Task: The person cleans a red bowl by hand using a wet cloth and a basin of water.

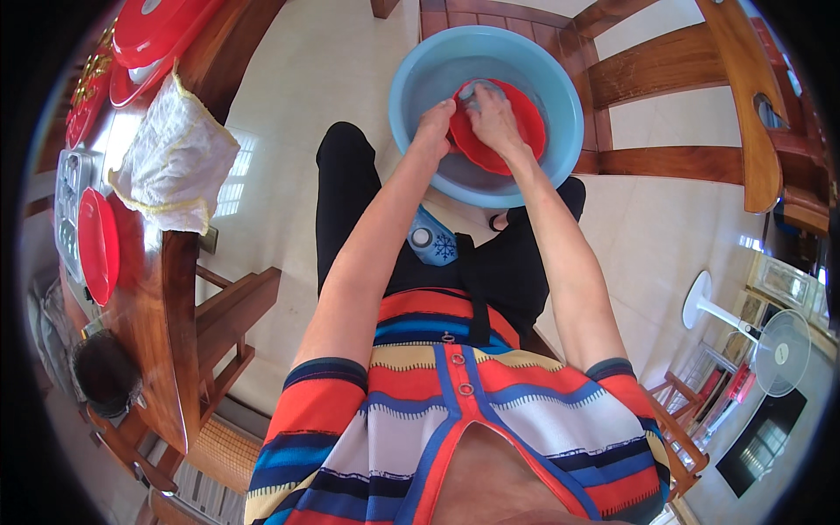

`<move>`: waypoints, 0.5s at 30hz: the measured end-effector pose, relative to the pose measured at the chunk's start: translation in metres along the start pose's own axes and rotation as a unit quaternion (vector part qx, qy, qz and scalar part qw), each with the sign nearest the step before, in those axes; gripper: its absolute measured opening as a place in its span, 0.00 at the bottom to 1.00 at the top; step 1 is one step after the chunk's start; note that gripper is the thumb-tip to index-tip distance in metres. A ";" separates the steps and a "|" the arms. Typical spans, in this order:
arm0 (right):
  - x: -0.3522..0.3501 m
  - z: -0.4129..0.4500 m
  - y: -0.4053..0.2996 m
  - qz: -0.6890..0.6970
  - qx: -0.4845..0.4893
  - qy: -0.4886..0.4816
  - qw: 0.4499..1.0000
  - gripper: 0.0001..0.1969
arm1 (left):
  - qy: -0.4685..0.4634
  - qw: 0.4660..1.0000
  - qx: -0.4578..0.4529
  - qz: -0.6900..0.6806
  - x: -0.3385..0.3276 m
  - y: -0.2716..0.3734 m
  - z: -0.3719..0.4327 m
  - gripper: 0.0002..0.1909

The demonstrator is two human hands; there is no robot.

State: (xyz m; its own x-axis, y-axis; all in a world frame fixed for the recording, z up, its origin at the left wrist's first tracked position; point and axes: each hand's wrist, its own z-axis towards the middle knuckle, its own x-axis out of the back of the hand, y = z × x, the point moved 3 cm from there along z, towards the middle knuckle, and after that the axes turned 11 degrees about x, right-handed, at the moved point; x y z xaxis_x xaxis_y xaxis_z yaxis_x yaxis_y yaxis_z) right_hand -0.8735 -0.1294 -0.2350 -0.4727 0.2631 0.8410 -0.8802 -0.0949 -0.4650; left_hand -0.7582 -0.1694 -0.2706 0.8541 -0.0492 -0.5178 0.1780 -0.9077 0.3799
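Note:
In front of me is a light blue plastic basin with cloudy water in it. A red dish with a scalloped rim is tilted inside the basin. My left hand grips the dish by its left edge, thumb on the rim. Inside the dish, my right hand presses a greyish-blue cloth or sponge against its upper left part. The fingers partly cover that cloth, so its exact kind is unclear.
The basin rests on a slatted wooden chair. To the left, a wooden table holds a red oval plate, a clear plastic tray, red containers and a white cloth over its edge. A white fan stands at right.

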 end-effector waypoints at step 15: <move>0.053 -0.055 -0.025 -0.078 -0.068 -0.229 0.968 0.16 | 0.162 0.950 -0.231 0.132 -0.004 0.010 -0.009 0.17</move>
State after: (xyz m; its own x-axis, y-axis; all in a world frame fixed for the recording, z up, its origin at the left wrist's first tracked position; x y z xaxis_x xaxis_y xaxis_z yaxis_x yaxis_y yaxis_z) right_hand -0.8741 -0.0605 -0.1942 -0.3320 -0.1928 0.9234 -0.9431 0.0469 -0.3293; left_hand -0.7556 -0.1748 -0.2576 0.9912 -0.0502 -0.1223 0.0683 -0.5981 0.7985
